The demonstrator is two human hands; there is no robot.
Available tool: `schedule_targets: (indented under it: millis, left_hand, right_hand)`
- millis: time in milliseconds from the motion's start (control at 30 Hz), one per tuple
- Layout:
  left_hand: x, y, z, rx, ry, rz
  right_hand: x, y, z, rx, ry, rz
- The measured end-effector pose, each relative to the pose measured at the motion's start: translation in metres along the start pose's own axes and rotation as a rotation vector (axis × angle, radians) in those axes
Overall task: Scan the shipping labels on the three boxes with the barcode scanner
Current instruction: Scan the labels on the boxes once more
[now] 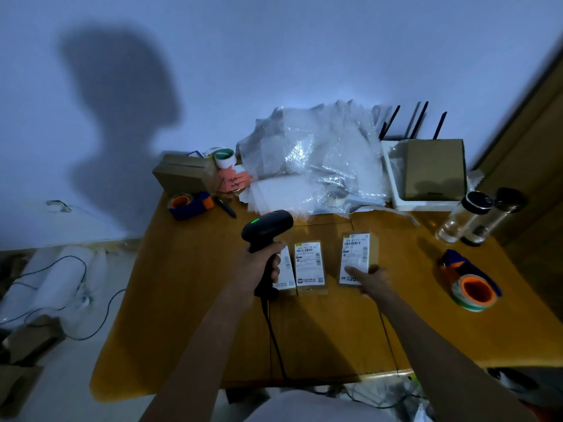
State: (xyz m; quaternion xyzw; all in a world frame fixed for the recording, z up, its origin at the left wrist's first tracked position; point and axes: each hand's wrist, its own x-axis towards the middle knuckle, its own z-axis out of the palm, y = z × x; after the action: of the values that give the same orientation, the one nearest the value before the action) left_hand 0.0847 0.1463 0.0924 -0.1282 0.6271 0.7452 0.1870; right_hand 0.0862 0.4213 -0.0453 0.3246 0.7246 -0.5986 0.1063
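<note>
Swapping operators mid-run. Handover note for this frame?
Left hand: gripping the barcode scanner, green light on, cable trailing toward the table edge.
Right hand: resting on the near end of the right box; grip unclear.
Middle box and left box lie label-up, the left one partly hidden behind the scanner hand.
Done: cannot tell which labels are scanned.
Left: confirm all three.

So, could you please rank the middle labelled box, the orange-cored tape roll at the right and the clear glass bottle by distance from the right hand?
1. Middle labelled cardboard box: just left of the right hand.
2. Orange-cored tape roll: to its right, near the table's right edge.
3. Clear glass bottle: farthest, at back right.
</note>
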Motion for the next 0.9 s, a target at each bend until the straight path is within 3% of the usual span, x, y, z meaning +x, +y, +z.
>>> schedule_targets:
  millis: [400, 700, 900]
  left_hand:
    - [-0.007, 0.029, 0.013, -0.003, -0.112, 0.101]
    - [-0.02, 0.027, 0.016, 0.02, -0.14, 0.105]
    - [-0.029, 0.018, 0.018, 0.045, -0.151, 0.1]
  right_hand:
    - [-0.042, -0.086, -0.003, 0.136, -0.074, -0.365]
    - [-0.054, -0.103, 0.007, 0.196, -0.001, -0.497]
    - [-0.06, -0.103, 0.008, 0.189, -0.073, -0.563]
